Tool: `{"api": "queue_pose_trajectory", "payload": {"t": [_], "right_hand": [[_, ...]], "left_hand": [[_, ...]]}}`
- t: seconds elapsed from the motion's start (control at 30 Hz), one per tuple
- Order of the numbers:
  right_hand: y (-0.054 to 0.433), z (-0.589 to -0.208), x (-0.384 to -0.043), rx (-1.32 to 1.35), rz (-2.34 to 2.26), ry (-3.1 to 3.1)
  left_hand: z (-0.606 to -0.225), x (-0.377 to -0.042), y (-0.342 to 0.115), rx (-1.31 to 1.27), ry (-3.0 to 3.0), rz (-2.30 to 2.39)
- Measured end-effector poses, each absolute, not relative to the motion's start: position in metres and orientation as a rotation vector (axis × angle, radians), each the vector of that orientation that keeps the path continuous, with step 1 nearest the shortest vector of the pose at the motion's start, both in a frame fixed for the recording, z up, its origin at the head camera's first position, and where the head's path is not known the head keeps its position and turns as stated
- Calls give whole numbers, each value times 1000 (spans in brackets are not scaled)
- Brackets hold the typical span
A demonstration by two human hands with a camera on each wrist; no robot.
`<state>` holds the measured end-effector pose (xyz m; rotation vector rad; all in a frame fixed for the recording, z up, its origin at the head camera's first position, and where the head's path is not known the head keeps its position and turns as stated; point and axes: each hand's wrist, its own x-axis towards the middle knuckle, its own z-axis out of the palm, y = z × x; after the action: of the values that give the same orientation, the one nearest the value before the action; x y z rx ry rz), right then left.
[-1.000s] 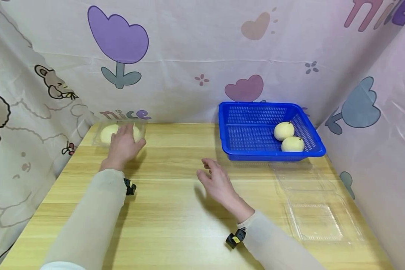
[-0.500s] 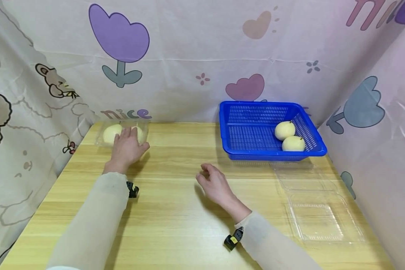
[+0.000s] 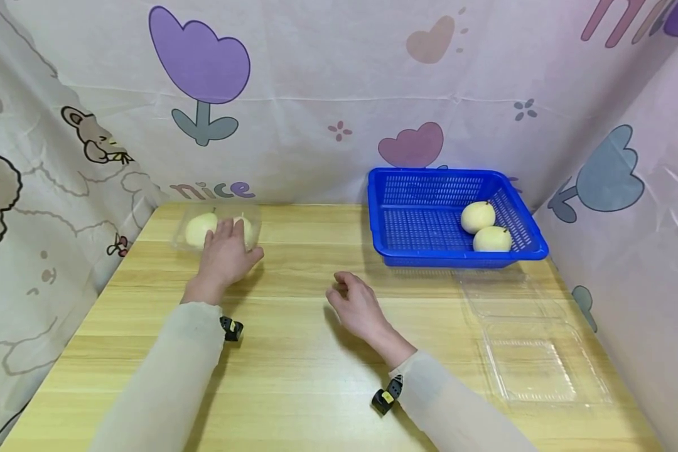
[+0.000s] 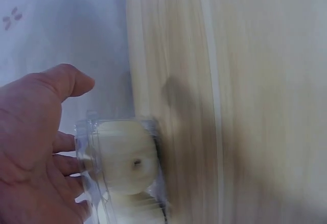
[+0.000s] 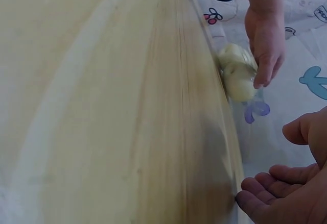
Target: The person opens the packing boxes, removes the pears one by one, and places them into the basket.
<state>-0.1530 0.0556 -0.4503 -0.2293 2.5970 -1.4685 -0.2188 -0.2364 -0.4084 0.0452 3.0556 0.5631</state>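
Observation:
At the table's far left corner, my left hand [image 3: 224,260] lies over the top of a clear plastic clamshell box [image 3: 179,236], with its fingers nearly straight on the lid. Two pale yellow pears [image 3: 201,230] sit inside, one partly hidden by the fingers. The left wrist view shows the fingertips against the box's lid, near a pear [image 4: 130,155], and the thumb apart from the box. Over the middle of the table my right hand [image 3: 363,309] hovers with loosely bent fingers, holding nothing.
A blue plastic basket [image 3: 429,254] stands at the back right with two pears [image 3: 478,217] in its right end. In front of it lies an opened clear clamshell [image 3: 531,370]. Printed curtains [image 3: 294,125] hang close behind and beside the wooden table [image 3: 294,370].
The box with the pears has slid a little to the right under my left hand. My right hand has stayed nearly in place.

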Motion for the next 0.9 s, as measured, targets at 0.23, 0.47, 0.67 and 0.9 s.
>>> {"api": "queue_pose_trajectory", "payload": {"t": [0.23, 0.47, 0.67, 0.9], "right_hand": [[54, -452, -154, -231, -1466, 2611], [53, -453, -155, -231, -1473, 2624], [53, -452, -156, -214, -1492, 2617], [55, -452, -158, -217, -1546, 2630]], "left_hand": [[-406, -203, -214, 93, 3023, 566], [-405, -183, -185, 172, 3029, 532], [-404, -162, -158, 302, 3041, 504], [-402, -140, -126, 419, 3035, 466]]}}
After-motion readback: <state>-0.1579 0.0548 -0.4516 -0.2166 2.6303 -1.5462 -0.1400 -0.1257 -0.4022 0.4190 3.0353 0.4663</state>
